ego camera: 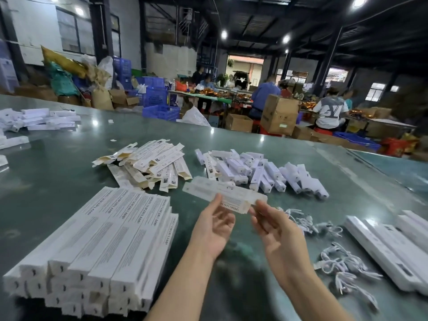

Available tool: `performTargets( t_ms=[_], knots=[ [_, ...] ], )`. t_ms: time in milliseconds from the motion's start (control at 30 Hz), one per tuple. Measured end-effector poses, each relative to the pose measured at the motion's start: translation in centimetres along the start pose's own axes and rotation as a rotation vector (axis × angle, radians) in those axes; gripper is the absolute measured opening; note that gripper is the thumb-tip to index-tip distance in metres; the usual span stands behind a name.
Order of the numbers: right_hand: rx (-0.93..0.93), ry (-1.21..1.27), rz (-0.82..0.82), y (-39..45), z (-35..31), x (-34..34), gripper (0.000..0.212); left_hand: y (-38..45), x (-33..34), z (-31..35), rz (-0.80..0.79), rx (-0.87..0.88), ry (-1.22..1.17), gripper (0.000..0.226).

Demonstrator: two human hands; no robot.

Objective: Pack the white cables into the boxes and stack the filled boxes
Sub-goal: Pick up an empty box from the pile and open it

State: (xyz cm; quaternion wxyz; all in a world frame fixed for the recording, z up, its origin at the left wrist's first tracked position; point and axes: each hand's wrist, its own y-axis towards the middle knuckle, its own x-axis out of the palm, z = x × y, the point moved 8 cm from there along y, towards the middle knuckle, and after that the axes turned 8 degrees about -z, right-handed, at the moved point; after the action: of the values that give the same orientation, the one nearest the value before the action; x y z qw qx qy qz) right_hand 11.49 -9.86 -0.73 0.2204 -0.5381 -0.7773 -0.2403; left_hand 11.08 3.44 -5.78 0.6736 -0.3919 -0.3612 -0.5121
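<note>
A long flat white box [222,193] hangs above the green table, blurred by motion. My left hand [214,224] holds its near edge between thumb and fingers, and my right hand [273,224] pinches its right end. A stack of filled white boxes [99,246] lies at the lower left. Loose white cables [342,265] are scattered at the lower right, with more white cables [305,222] just right of my right hand.
Flattened open boxes [148,163] pile up behind the stack. A heap of small white boxes [261,172] lies centre right. Long white lamp units [393,246] rest at the far right. More white boxes [39,119] sit far left. Seated workers and cartons [279,114] are beyond the table.
</note>
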Motion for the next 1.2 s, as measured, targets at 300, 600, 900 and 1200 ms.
performTargets(
  t_ms=[300, 600, 900, 1200],
  knots=[
    [-0.331, -1.153, -0.095, -1.1, -2.9, -1.1, 0.046, -0.3, 1.2, 0.2, -0.047, 0.147, 0.389, 0.013],
    [-0.362, -0.948, -0.108, -1.0, -3.2, -1.1, 0.022, -0.8, 3.5, -0.5, -0.275, 0.069, 0.314, 0.045],
    [-0.28, -1.082, -0.26, -0.9, -1.3, -0.7, 0.017, -0.7, 0.9, 1.4, -0.06, 0.217, 0.319, 0.047],
    [-0.433, -1.114, -0.12, -1.3, -2.8, -1.3, 0.021, -0.4, 2.3, -1.2, -0.19, 0.039, 0.393, 0.047]
  ],
)
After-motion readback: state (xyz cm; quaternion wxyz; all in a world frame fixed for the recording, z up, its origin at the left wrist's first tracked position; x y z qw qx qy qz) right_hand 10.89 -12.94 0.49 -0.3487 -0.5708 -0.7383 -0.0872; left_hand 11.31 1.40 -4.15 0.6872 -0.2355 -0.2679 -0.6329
